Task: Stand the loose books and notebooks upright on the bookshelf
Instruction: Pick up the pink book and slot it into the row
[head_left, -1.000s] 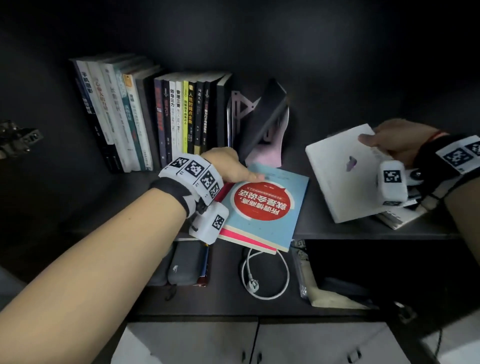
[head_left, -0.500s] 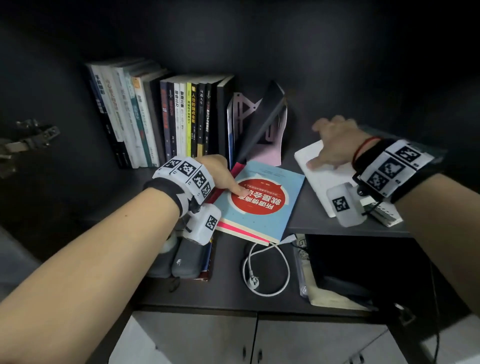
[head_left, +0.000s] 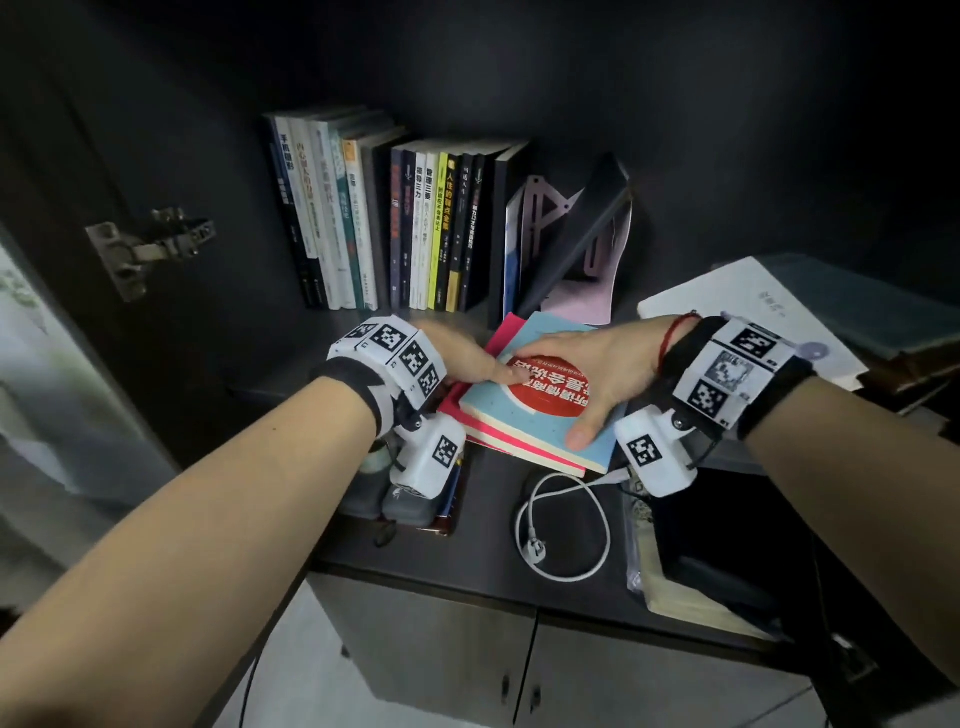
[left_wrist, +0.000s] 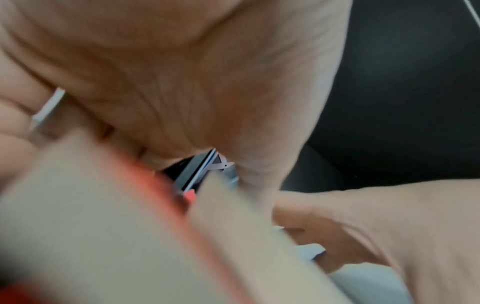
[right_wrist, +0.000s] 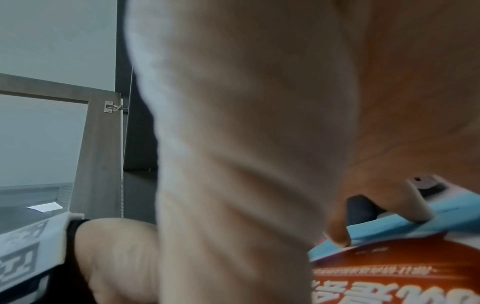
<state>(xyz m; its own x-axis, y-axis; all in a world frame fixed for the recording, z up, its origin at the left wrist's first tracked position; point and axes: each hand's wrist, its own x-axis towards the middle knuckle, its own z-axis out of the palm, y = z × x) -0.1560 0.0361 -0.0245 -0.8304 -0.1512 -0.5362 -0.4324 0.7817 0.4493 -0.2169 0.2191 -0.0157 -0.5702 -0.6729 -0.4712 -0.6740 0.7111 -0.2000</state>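
Observation:
A blue book with a red circle (head_left: 519, 422) lies flat on a pink book (head_left: 506, 331) at the shelf's front edge. My left hand (head_left: 483, 364) grips the blue book's left edge, thumb on the cover; its fingers are hidden. In the left wrist view, blurred page edges (left_wrist: 103, 226) fill the space below the palm. My right hand (head_left: 553, 392) lies flat on the cover, and its fingertips (right_wrist: 337, 236) reach the far part of the blue book (right_wrist: 441, 214). A white book (head_left: 753, 312) lies flat at the right. Upright books (head_left: 395, 223) stand at the back left.
A dark book (head_left: 576, 228) leans against a pink bookend (head_left: 587, 291) beside the upright row. On the lower shelf lie a white cable (head_left: 566, 525), dark pouches (head_left: 410, 509) and a dark box (head_left: 727, 545). A door hinge (head_left: 150, 249) sticks out at the left.
My right hand has let go of the white book and moved left onto the blue book's cover. My left hand has stayed at the blue book's left edge.

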